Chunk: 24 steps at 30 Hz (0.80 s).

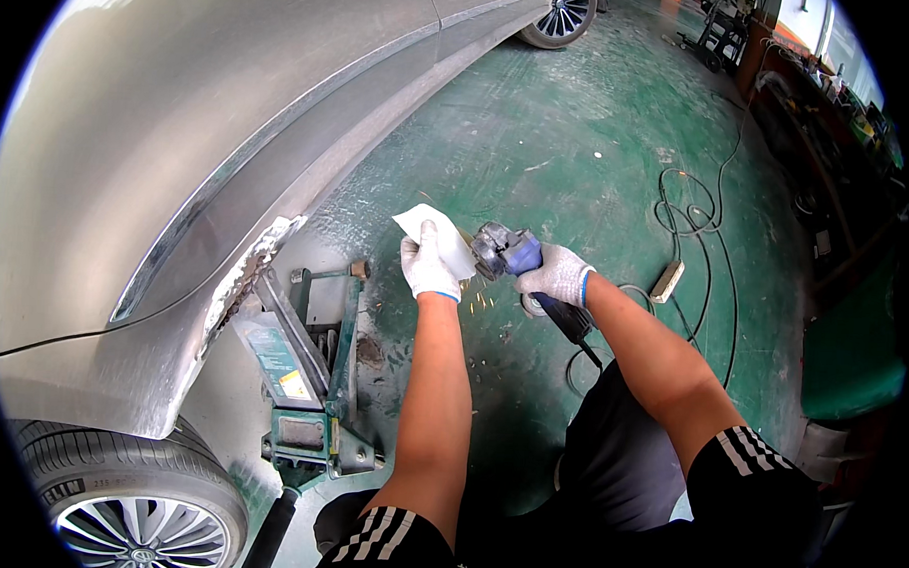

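My left hand [431, 267], in a white work glove, pinches a bent white sheet-metal piece [454, 246] with the thumb across its face. In my gloved right hand [557, 276] is a blue angle grinder [521, 253], its dark head up against the right edge of the sheet metal. Orange sparks [479, 297] fall below the two. Just under my right hand shows a black tool body [565, 318] with a pale round disc beside it; whether it is a separate tool I cannot tell.
A beige car [210, 105] stands at left, its sill [246, 277] ragged and stripped bare. A green floor jack [304, 434] sits by the sill, beside the wheel [141, 518]. Cables [712, 228] and a power strip [666, 281] lie on the green floor at right, before a cluttered bench [830, 147].
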Motion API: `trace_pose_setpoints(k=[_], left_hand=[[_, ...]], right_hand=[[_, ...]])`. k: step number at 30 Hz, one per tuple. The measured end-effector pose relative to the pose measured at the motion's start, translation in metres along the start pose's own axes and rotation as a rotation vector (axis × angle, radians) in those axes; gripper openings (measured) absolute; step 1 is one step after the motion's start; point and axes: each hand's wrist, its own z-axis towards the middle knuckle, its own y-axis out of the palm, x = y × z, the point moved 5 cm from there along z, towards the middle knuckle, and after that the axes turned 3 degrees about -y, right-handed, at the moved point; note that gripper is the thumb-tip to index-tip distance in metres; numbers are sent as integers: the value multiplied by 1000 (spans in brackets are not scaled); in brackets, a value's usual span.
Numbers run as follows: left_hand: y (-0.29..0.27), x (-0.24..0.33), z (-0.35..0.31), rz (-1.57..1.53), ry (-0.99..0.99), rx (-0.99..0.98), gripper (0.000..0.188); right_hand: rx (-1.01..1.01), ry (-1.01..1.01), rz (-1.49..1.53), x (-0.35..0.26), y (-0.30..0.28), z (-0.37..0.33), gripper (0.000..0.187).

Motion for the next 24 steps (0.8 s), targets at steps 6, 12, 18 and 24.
trace_pose_setpoints(k=[6,12,18,24], left_hand=[[1,6,3,-11,9,15,30],[5,12,0,-10,0,37,33],[7,21,3,-23,35,48,33],[2,22,7,-34,52,57,39]], right_hand=[[-2,-23,-21,0,1,0,47],[-1,-24,22,5,3,2,43],[-46,-27,26,14,6,8,40],[-54,-26,53,19,8,11,38]])
